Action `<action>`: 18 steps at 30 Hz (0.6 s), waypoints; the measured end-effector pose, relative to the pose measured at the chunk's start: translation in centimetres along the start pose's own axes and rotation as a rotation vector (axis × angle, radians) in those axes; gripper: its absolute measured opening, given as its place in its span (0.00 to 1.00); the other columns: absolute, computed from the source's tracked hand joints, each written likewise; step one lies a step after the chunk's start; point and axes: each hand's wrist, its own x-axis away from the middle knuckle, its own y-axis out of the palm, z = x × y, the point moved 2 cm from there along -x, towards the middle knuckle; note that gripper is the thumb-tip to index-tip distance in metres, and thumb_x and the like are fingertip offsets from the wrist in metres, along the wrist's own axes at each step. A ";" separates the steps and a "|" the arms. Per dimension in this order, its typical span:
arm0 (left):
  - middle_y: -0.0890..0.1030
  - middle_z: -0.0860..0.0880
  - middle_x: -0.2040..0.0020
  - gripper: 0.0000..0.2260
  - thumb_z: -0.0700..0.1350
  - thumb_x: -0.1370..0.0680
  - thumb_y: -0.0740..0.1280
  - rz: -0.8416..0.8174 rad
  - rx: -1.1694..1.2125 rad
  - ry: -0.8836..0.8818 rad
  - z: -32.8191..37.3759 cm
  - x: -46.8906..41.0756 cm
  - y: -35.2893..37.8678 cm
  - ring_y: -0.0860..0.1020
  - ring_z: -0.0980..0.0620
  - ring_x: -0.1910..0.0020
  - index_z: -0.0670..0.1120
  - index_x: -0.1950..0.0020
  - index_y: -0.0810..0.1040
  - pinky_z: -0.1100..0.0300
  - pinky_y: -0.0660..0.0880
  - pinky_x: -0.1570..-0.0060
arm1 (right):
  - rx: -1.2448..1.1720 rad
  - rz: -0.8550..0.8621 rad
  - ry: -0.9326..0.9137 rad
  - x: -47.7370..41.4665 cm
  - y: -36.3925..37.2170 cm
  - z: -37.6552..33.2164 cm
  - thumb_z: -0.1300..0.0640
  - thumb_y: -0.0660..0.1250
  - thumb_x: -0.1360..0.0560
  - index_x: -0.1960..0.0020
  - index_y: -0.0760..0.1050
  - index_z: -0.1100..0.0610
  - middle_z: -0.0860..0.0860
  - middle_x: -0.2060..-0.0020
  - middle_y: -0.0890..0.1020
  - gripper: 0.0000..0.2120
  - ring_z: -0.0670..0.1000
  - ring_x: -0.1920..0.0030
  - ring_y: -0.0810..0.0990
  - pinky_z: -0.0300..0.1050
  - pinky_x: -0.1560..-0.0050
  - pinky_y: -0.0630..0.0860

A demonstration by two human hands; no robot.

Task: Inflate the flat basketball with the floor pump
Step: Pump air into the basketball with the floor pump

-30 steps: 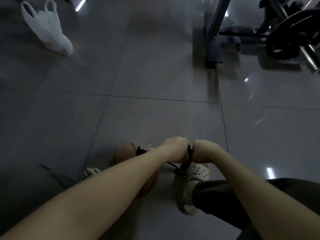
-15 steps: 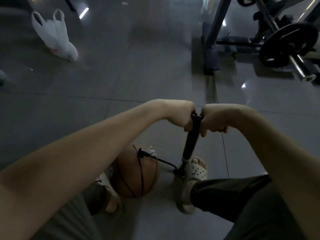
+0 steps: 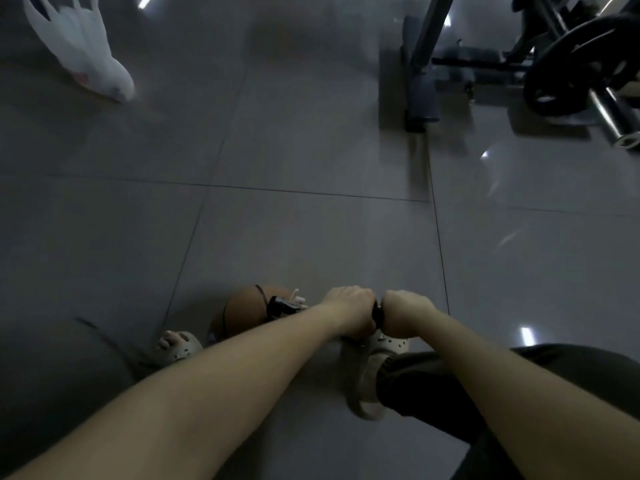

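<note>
An orange basketball [image 3: 242, 306] lies on the grey tiled floor between my feet, partly hidden behind my left forearm. A black hose connector [image 3: 281, 306] sits on top of the ball. My left hand [image 3: 349, 306] and my right hand [image 3: 405, 311] each grip one side of the black pump handle [image 3: 378, 313], which is low, close to my right foot. The pump's barrel and base are hidden under my hands. My right foot in a pale sandal [image 3: 384, 344] is at the pump's base.
A white plastic bag [image 3: 86, 57] lies on the floor at the far left. A weight bench frame [image 3: 420, 84] and a barbell with black plates [image 3: 575, 74] stand at the far right. My left foot [image 3: 176, 346] is beside the ball.
Half a second ago both hands held the handle raised high with the barrel showing. Now the handle is pushed down low again, as it was a second ago.
</note>
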 end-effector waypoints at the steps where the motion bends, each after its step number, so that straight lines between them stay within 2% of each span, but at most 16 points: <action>1: 0.77 0.48 0.57 0.06 0.47 0.25 0.70 -0.030 -0.006 0.000 0.2 0.7 -0.5 0.79 0.43 0.55 0.48 0.54 0.74 0.53 0.72 0.60 | -0.005 -0.039 -0.001 1.1 -0.4 -0.4 0.54 0.67 0.24 0.57 0.73 0.55 0.51 0.64 0.77 0.06 0.53 0.58 0.81 0.47 0.59 0.79; 4: 0.79 0.49 0.61 0.05 0.46 0.23 0.70 -0.082 -0.016 0.050 0.3 2.5 -4.5 0.80 0.47 0.60 0.46 0.56 0.79 0.57 0.71 0.65 | -0.045 -0.109 -0.030 3.9 -4.3 -1.1 0.55 0.69 0.24 0.56 0.76 0.59 0.52 0.66 0.76 0.07 0.51 0.66 0.76 0.44 0.66 0.75; 6: 0.80 0.51 0.63 0.04 0.44 0.23 0.71 -0.037 0.021 0.094 1.0 4.3 -9.6 0.79 0.50 0.63 0.47 0.57 0.80 0.60 0.70 0.67 | -0.085 -0.060 -0.054 5.9 -9.2 -0.9 0.55 0.70 0.24 0.51 0.80 0.60 0.52 0.66 0.77 0.08 0.50 0.68 0.75 0.43 0.68 0.75; 8: 0.81 0.51 0.63 0.03 0.43 0.26 0.74 0.043 0.036 0.130 2.4 6.2 -14.6 0.78 0.51 0.65 0.48 0.58 0.81 0.59 0.72 0.67 | -0.094 -0.004 -0.070 8.0 -13.3 -0.6 0.56 0.71 0.25 0.53 0.81 0.59 0.52 0.67 0.77 0.07 0.50 0.69 0.74 0.42 0.69 0.75; 10: 0.81 0.50 0.62 0.03 0.43 0.27 0.74 0.065 0.055 0.128 3.4 7.0 -16.0 0.79 0.50 0.64 0.47 0.58 0.81 0.56 0.74 0.66 | -0.084 0.025 -0.080 9.0 -14.3 -0.4 0.56 0.71 0.26 0.55 0.81 0.59 0.52 0.67 0.77 0.06 0.50 0.69 0.74 0.41 0.70 0.75; 14: 0.78 0.50 0.65 0.06 0.45 0.24 0.71 0.038 0.059 0.044 2.7 5.0 -8.6 0.76 0.51 0.68 0.47 0.60 0.78 0.59 0.70 0.71 | -0.042 -0.016 -0.030 6.0 -7.2 -0.2 0.56 0.69 0.24 0.58 0.77 0.56 0.51 0.67 0.78 0.06 0.48 0.70 0.76 0.40 0.68 0.77; 18: 0.76 0.48 0.58 0.06 0.46 0.25 0.70 0.079 -0.026 0.026 0.8 2.2 -1.6 0.76 0.45 0.60 0.48 0.56 0.74 0.55 0.70 0.61 | -0.024 0.088 0.058 1.2 -0.3 -0.1 0.52 0.66 0.26 0.59 0.74 0.53 0.50 0.63 0.79 0.06 0.51 0.62 0.80 0.47 0.56 0.82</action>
